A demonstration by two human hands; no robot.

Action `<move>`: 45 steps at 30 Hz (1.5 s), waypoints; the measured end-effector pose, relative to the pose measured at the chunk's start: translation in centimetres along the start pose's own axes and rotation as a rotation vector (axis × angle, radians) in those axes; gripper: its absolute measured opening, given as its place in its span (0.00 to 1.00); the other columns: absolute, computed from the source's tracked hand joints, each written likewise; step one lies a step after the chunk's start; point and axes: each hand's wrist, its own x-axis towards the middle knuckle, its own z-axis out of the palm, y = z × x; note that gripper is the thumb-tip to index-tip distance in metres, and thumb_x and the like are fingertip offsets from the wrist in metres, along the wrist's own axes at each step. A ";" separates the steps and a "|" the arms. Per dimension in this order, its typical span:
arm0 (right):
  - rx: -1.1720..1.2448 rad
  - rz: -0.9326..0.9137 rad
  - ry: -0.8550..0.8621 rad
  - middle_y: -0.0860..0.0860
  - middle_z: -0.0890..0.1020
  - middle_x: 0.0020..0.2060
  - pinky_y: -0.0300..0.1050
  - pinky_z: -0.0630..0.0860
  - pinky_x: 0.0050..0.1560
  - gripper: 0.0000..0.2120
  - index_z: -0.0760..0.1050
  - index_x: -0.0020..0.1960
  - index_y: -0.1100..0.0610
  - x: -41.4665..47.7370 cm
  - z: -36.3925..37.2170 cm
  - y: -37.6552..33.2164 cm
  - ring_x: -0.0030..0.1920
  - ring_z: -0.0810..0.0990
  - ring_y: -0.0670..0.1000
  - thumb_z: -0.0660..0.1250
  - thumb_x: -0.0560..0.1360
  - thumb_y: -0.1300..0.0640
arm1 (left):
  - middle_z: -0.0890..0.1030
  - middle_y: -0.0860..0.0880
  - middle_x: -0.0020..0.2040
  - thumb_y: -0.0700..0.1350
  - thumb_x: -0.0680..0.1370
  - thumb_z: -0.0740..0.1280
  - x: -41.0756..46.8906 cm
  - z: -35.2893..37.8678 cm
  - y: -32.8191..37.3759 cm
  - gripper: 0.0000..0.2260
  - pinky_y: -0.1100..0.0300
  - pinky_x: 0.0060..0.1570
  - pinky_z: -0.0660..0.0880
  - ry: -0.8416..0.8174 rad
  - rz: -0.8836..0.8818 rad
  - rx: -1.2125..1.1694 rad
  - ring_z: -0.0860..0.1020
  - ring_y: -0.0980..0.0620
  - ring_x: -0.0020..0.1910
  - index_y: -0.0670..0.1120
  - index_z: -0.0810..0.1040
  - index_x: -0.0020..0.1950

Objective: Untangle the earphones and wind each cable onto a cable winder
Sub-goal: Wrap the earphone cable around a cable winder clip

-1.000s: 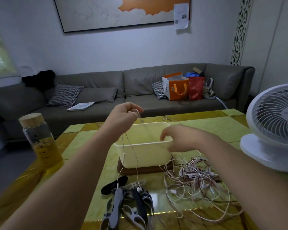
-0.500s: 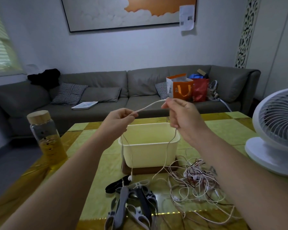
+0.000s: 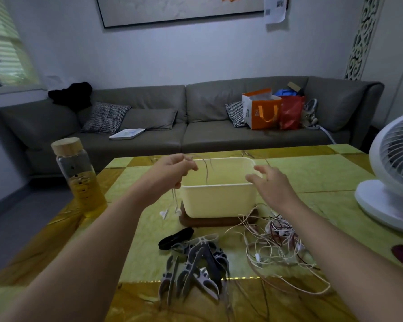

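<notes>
My left hand (image 3: 170, 169) pinches a white earphone cable (image 3: 206, 169) above the left rim of the cream tub (image 3: 219, 201). The cable loops over the tub, and its two earbuds (image 3: 171, 213) hang below the hand, just above the table. My right hand (image 3: 269, 185) hovers over the tub's right rim with fingers spread and holds nothing. A tangle of white and reddish earphone cables (image 3: 275, 242) lies on the table, right of centre. Several grey, white and black cable winders (image 3: 196, 268) are heaped in front of the tub.
A glass bottle with a wooden lid (image 3: 78, 175) stands at the table's left. A white fan (image 3: 393, 177) stands at the right edge. The tub rests on a brown base (image 3: 216, 221). A grey sofa (image 3: 184, 122) with bags lies beyond the table.
My right hand has let go of the cable and dropped beside the tub's right rim. The cable, stretched between both hands before, now hangs from my left hand alone.
</notes>
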 end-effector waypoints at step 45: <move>-0.161 -0.335 -0.186 0.45 0.72 0.30 0.37 0.61 0.30 0.04 0.76 0.45 0.50 -1.6 -1.6 -5.7 0.29 0.68 0.43 0.65 0.78 0.52 | 0.71 0.48 0.64 0.34 0.77 0.63 -3.2 5.8 -11.1 0.21 0.56 0.55 0.74 -0.508 -0.098 1.045 0.71 0.48 0.60 0.53 0.74 0.66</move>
